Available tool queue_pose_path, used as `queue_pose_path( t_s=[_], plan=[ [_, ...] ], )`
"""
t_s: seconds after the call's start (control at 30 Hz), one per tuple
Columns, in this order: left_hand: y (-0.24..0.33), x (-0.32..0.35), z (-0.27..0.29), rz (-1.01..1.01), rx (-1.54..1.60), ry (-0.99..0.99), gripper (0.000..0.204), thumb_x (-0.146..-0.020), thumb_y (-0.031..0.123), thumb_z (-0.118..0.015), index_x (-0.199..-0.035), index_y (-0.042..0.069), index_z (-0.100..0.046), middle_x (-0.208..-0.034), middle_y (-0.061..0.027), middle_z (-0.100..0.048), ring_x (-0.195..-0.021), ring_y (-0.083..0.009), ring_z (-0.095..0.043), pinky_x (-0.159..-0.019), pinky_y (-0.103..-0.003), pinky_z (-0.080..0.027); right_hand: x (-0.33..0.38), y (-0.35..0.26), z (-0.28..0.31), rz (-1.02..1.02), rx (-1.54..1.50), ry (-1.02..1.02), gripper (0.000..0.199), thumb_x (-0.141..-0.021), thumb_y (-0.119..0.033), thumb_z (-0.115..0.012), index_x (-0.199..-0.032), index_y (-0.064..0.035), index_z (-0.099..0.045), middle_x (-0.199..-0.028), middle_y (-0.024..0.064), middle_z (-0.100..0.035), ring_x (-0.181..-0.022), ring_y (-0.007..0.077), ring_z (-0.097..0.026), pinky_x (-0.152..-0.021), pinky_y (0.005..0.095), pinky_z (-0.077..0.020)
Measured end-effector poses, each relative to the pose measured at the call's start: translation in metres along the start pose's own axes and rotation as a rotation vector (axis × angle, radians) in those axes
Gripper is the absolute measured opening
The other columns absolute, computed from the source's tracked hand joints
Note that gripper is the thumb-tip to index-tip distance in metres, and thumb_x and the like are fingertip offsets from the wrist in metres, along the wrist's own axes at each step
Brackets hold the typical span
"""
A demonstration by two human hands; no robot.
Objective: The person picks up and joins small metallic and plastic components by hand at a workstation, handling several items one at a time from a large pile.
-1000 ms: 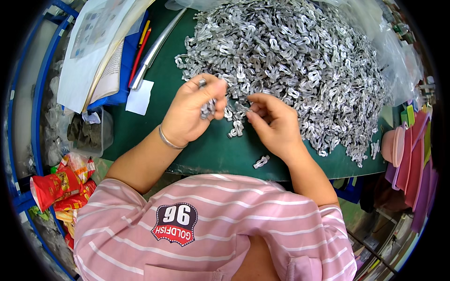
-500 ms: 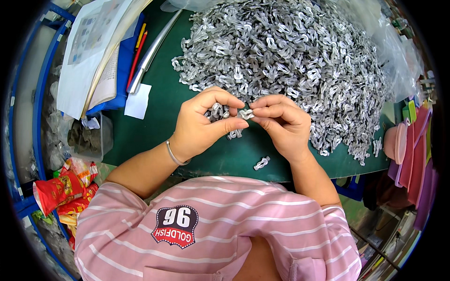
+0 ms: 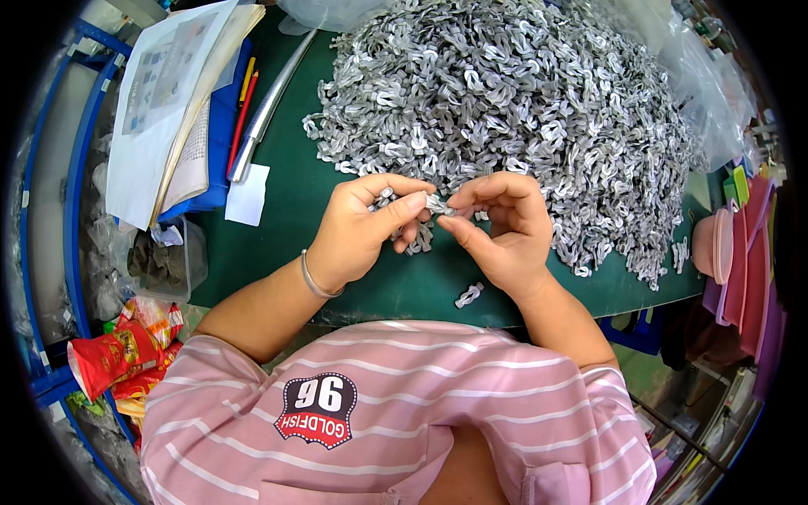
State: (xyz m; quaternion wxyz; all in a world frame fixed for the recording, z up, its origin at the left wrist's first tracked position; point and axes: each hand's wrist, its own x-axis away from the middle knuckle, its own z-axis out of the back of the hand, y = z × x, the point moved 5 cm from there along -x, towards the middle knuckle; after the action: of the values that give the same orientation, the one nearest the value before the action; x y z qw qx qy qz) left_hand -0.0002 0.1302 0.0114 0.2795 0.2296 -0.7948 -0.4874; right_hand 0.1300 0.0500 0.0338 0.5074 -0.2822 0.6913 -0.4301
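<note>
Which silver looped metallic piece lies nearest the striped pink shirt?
The lone silver looped piece near the front edge of the green tabletop; all others are farther away.

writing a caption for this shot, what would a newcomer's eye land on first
Probably the great heap of small silver-grey looped pieces at the picture's top middle and right, on a dark green table. Next, at its near edge, the fingers of the left hand and right hand meet at one such piece. Bright red packets stand out at the lower left.
</note>
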Motion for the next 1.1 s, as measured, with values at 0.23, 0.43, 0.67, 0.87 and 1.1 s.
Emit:
queue_pose_path(
  t_s=[0.23,0.43,0.67,0.87,1.1],
  plan=[
    [-0.007,-0.003,0.000,0.136,0.319,-0.123,0.020,-0.085,0.009,-0.053,-0.100,-0.004,-0.058,-0.081,-0.0113,-0.061,-0.063,-0.0153,-0.059,-0.050,-0.024,-0.047,-0.001,-0.012,-0.003,0.057,0.178,0.009,0.025,-0.073,0.005,-0.067,-0.093,-0.0001,-0.053,-0.083,0.0103,-0.059,-0.073,0.0139,-0.058,-0.060,0.0257,-0.0485],
    [0.012,-0.007,0.012,0.108,0.635,-0.018,0.020,-0.086,0.012,-0.051,-0.102,0.001,-0.056,-0.088,-0.0107,-0.059,-0.072,-0.0171,-0.059,-0.048,-0.025,-0.047,-0.006,-0.003,-0.011,0.162,0.733,-0.197,0.014,-0.071,-0.001,-0.064,-0.083,-0.0027,-0.058,-0.079,0.0103,-0.060,-0.071,0.0276,-0.057,-0.062,0.0334,-0.0465],
    [0.010,-0.009,0.016,-0.024,0.474,-0.034,0.007,-0.089,0.012,-0.049,-0.088,0.006,-0.053,-0.069,-0.0024,-0.044,-0.059,-0.0096,-0.043,-0.041,-0.018,-0.032,0.004,0.005,-0.026,0.026,0.969,-0.404,0.019,-0.071,-0.005,-0.063,-0.089,-0.0039,-0.058,-0.081,0.0090,-0.056,-0.075,0.0268,-0.055,-0.063,0.0346,-0.0475],
    [0.011,-0.003,0.012,-0.025,-0.173,0.121,0.018,-0.078,0.004,-0.064,-0.095,0.002,-0.059,-0.070,-0.0012,-0.053,-0.053,-0.0050,-0.046,-0.042,-0.016,-0.034,-0.005,0.000,-0.008,-0.147,0.555,-0.175,0.019,-0.080,-0.002,-0.059,-0.098,-0.0003,-0.057,-0.084,0.0092,-0.058,-0.072,0.0216,-0.061,-0.061,0.0289,-0.0512],
    [0.014,-0.001,0.003,-0.184,-0.320,0.011,0.015,-0.074,0.001,-0.067,-0.088,0.000,-0.061,-0.079,-0.0041,-0.058,-0.059,-0.0068,-0.053,-0.045,-0.015,-0.038,-0.002,0.016,0.003,-0.568,-0.322,-0.031,0.014,-0.085,0.001,-0.054,-0.098,0.0045,-0.055,-0.091,0.0120,-0.061,-0.079,0.0148,-0.062,-0.062,0.0227,-0.0525]
  ],
)
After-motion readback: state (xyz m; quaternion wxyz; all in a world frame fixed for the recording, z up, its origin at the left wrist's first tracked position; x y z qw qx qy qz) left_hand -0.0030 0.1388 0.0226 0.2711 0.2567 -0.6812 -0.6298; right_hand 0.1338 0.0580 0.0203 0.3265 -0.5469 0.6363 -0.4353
